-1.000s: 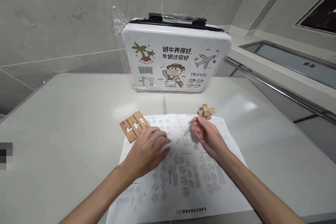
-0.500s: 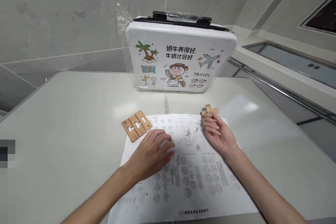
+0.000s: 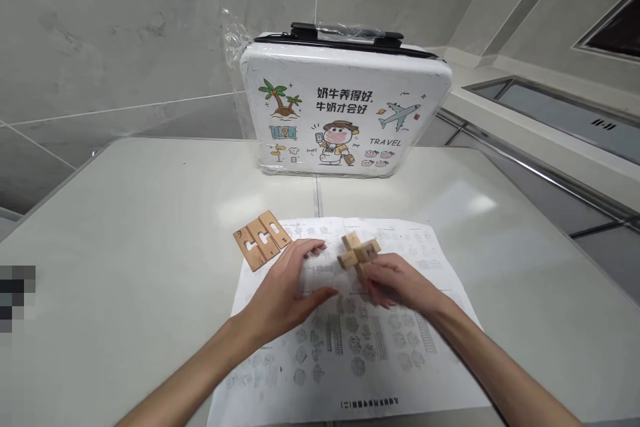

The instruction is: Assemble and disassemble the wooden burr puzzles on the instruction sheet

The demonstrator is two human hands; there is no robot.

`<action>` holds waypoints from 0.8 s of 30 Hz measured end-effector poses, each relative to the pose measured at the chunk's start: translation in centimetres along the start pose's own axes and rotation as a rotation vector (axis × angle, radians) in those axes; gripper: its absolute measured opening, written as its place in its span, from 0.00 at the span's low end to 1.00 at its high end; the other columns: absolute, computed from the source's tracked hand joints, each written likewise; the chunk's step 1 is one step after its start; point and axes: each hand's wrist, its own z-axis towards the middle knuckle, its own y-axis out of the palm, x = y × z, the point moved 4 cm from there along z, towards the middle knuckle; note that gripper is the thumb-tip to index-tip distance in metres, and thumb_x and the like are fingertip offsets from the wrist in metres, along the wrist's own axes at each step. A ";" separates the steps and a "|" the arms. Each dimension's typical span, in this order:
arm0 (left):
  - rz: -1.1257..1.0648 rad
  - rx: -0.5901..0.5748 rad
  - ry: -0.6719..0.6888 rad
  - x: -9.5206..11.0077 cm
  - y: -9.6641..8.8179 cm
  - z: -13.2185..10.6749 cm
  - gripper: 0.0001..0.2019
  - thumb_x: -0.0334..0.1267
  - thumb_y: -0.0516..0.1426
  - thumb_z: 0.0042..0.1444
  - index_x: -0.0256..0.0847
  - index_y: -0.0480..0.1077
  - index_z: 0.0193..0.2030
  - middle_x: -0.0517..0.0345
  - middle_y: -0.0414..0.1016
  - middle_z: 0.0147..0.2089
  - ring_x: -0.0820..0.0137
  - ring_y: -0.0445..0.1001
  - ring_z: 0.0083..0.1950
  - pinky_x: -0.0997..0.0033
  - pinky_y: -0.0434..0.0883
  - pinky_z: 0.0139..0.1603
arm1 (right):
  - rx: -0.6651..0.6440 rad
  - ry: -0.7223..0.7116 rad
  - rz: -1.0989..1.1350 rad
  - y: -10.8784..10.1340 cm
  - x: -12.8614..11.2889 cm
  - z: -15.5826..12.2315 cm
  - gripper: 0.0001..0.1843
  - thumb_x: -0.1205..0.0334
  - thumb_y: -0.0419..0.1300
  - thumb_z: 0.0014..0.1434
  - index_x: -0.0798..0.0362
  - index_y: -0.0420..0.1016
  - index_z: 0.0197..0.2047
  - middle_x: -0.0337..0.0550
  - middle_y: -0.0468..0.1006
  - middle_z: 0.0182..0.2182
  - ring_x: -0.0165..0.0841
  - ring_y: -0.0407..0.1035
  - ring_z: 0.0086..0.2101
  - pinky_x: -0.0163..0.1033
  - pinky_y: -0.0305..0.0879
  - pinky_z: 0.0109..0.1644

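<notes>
A wooden interlocking puzzle (image 3: 357, 251), made of crossed bars, is pinched in the fingers of my right hand (image 3: 397, 282) above the printed sheet. Motion slightly blurs that hand and the puzzle. My left hand (image 3: 293, 283) is open, thumb and fingers apart with nothing between them, to the left of the puzzle. Just beyond it lie flat wooden slotted pieces (image 3: 263, 240) side by side, marked with numbers. Under both hands is a white paper sheet (image 3: 390, 380) covered in small printed diagrams, which appears upside down from here.
A white hard case (image 3: 300, 67) with cartoon prints and clear plastic wrap stands upright at the back of the pale table (image 3: 125, 267). Behind it rises a grey tiled wall (image 3: 125, 27). Metal-framed panels (image 3: 550, 113) run along the right side.
My right hand has brought the wooden puzzle left and nearer, turning it on the way. My left hand has spread its thumb away from its fingers. The slotted pieces have stayed in place.
</notes>
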 end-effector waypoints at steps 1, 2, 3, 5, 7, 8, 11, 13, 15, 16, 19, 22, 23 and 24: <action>-0.067 -0.037 -0.029 0.0 0.1 -0.1 0.34 0.50 0.68 0.62 0.52 0.61 0.71 0.46 0.73 0.67 0.53 0.76 0.64 0.47 0.78 0.61 | -0.078 0.003 -0.053 0.4 -0.3 -0.2 0.23 0.53 0.57 0.72 0.52 0.73 0.26 0.36 0.70 0.18 0.29 0.62 0.19 0.36 0.57 0.25; -0.140 -0.089 -0.048 0.1 0.2 -0.1 0.38 0.51 0.69 0.60 0.54 0.59 0.73 0.46 0.72 0.69 0.52 0.75 0.65 0.46 0.77 0.63 | -0.143 0.006 -0.101 0.8 -0.6 -0.4 0.21 0.57 0.57 0.70 0.52 0.73 0.25 0.36 0.70 0.19 0.30 0.63 0.20 0.37 0.59 0.26; -0.212 -0.154 -0.059 0.3 0.4 -0.2 0.41 0.51 0.71 0.58 0.55 0.59 0.74 0.47 0.72 0.70 0.51 0.74 0.67 0.45 0.76 0.65 | -0.199 0.012 -0.147 1.2 -0.9 -0.6 0.19 0.60 0.57 0.68 0.51 0.73 0.24 0.36 0.71 0.19 0.30 0.64 0.21 0.37 0.59 0.27; -0.319 -0.278 -0.066 0.8 0.7 -0.3 0.43 0.52 0.73 0.54 0.58 0.61 0.74 0.49 0.73 0.70 0.49 0.74 0.68 0.44 0.74 0.68 | -0.279 0.023 -0.224 1.9 -1.6 -0.8 0.14 0.64 0.56 0.64 0.51 0.73 0.25 0.35 0.71 0.20 0.30 0.65 0.22 0.36 0.58 0.27; -0.373 -0.358 -0.066 1.3 1.0 -0.3 0.42 0.53 0.75 0.51 0.59 0.66 0.71 0.52 0.75 0.68 0.49 0.75 0.67 0.44 0.73 0.68 | -0.334 0.007 -0.285 2.4 -2.0 -0.8 0.12 0.64 0.57 0.62 0.50 0.72 0.26 0.34 0.69 0.22 0.28 0.62 0.23 0.35 0.56 0.27; -0.390 -0.378 -0.068 1.5 1.1 -0.3 0.41 0.53 0.75 0.50 0.59 0.68 0.70 0.52 0.76 0.67 0.49 0.75 0.67 0.44 0.73 0.67 | -0.352 -0.009 -0.308 2.6 -2.2 -0.8 0.11 0.64 0.57 0.62 0.50 0.71 0.26 0.33 0.67 0.22 0.28 0.60 0.23 0.35 0.55 0.27; -0.457 -0.422 -0.068 1.7 1.3 -0.1 0.39 0.52 0.76 0.48 0.57 0.72 0.67 0.52 0.77 0.65 0.50 0.76 0.65 0.47 0.73 0.65 | -0.403 -0.081 -0.314 3.0 -2.0 -0.7 0.09 0.64 0.59 0.61 0.51 0.71 0.28 0.31 0.62 0.22 0.26 0.54 0.23 0.34 0.52 0.27; -0.489 -0.433 -0.091 1.6 1.4 -0.1 0.39 0.52 0.77 0.45 0.54 0.74 0.64 0.51 0.78 0.62 0.50 0.77 0.62 0.51 0.73 0.63 | -0.420 -0.116 -0.296 3.1 -1.6 -0.7 0.07 0.65 0.60 0.60 0.52 0.73 0.30 0.30 0.64 0.23 0.25 0.54 0.22 0.33 0.51 0.26; -0.488 -0.405 -0.132 1.4 1.3 -0.1 0.39 0.51 0.79 0.41 0.51 0.75 0.60 0.52 0.79 0.59 0.52 0.77 0.59 0.55 0.74 0.58 | -0.391 -0.128 -0.311 2.9 -1.3 -0.6 0.05 0.67 0.61 0.59 0.52 0.74 0.31 0.31 0.65 0.23 0.25 0.54 0.23 0.33 0.50 0.26; -0.478 -0.377 -0.155 1.2 1.3 0.0 0.39 0.51 0.79 0.40 0.50 0.74 0.59 0.53 0.80 0.56 0.53 0.78 0.56 0.57 0.74 0.56 | -0.352 -0.123 -0.334 2.8 -1.2 -0.6 0.05 0.69 0.61 0.59 0.52 0.74 0.32 0.31 0.64 0.23 0.25 0.54 0.23 0.33 0.50 0.26; -0.443 -0.295 -0.186 1.0 1.0 0.1 0.36 0.49 0.79 0.40 0.48 0.73 0.55 0.55 0.79 0.51 0.57 0.77 0.51 0.60 0.74 0.49 | -0.196 -0.106 -0.423 2.5 -1.0 -0.4 0.05 0.70 0.61 0.61 0.52 0.75 0.33 0.30 0.62 0.23 0.26 0.54 0.24 0.33 0.50 0.27; -0.413 -0.229 -0.184 0.9 0.9 0.2 0.34 0.48 0.78 0.43 0.48 0.70 0.54 0.56 0.78 0.51 0.60 0.76 0.48 0.61 0.73 0.47 | -0.042 -0.136 -0.519 2.3 -1.1 -0.2 0.05 0.68 0.61 0.66 0.52 0.76 0.36 0.32 0.67 0.25 0.27 0.57 0.24 0.34 0.51 0.28; -0.402 -0.209 -0.184 0.8 0.9 0.2 0.33 0.48 0.78 0.44 0.48 0.69 0.54 0.55 0.78 0.51 0.60 0.77 0.49 0.61 0.74 0.47 | 0.001 -0.161 -0.549 2.2 -1.0 -0.2 0.05 0.67 0.61 0.66 0.52 0.76 0.37 0.33 0.69 0.25 0.27 0.59 0.25 0.34 0.52 0.28; -0.392 -0.191 -0.182 0.7 0.9 0.2 0.33 0.49 0.78 0.44 0.48 0.69 0.54 0.55 0.77 0.52 0.59 0.77 0.49 0.60 0.74 0.47 | 0.038 -0.189 -0.578 2.2 -1.0 -0.1 0.04 0.67 0.61 0.66 0.52 0.77 0.38 0.34 0.70 0.26 0.28 0.60 0.26 0.34 0.54 0.29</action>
